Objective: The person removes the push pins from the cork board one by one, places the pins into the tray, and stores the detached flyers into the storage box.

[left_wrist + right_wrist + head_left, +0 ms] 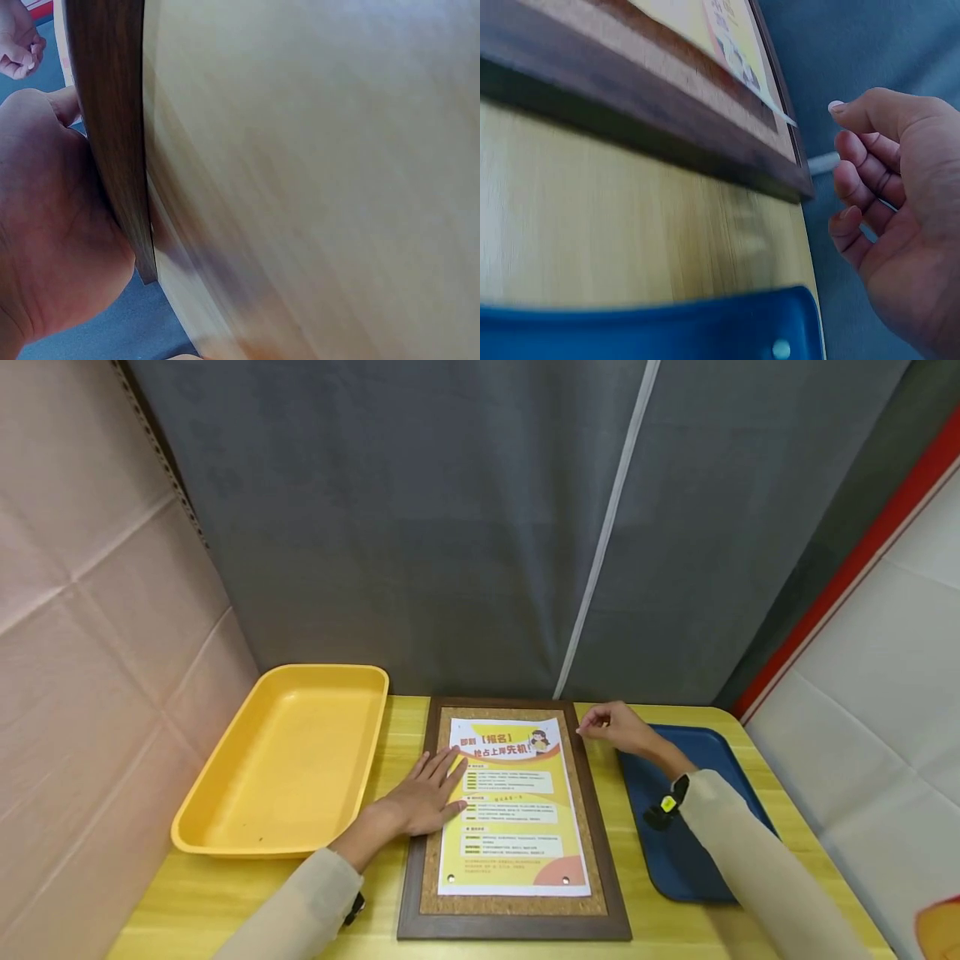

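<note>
Two shiny pins [566, 881] dot the bottom corners of this yellow-and-pink paper poster [517, 839], which lies on grainy cork [517, 906] in a dark brown rectangular frame [513, 928]. Left hand [425, 796] is flat over the poster's left edge, fingers straight; right hand [618, 729] is curled near the frame, can't tell if it's pinching anything.

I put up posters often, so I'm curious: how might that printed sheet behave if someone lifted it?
The printed sheet is probably light and floppy, since its edge looks thin in the right wrist view. Pulled upward, it would likely catch at its lower corners, where round pins sit.
</note>
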Demonstrator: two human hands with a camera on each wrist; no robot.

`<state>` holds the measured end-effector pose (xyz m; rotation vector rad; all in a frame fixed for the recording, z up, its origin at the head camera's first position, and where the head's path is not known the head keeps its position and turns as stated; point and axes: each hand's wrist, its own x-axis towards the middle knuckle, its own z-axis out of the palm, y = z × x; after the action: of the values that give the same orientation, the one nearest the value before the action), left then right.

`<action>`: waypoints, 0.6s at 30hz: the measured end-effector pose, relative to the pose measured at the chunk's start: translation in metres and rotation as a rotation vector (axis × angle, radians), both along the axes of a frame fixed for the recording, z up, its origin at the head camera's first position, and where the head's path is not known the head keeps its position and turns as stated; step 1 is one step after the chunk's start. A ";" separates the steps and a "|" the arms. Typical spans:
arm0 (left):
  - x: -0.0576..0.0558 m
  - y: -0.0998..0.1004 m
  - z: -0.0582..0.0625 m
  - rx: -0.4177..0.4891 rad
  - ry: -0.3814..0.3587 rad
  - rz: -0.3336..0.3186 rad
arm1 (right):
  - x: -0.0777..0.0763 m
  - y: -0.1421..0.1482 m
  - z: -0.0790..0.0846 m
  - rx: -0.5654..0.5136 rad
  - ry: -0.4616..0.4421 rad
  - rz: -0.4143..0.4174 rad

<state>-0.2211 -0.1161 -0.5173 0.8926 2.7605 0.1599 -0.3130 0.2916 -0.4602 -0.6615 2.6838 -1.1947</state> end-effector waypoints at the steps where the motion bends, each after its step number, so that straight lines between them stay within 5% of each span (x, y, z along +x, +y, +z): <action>1: 0.000 0.000 0.000 0.004 0.001 0.000 | 0.000 0.004 0.000 0.000 0.007 0.003; 18: 0.000 0.000 0.000 0.000 0.002 0.002 | 0.012 0.065 -0.008 0.056 -0.031 -0.116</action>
<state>-0.2210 -0.1163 -0.5177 0.8902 2.7629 0.1593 -0.3009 0.3565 -0.4686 -0.4809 2.7518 -1.1412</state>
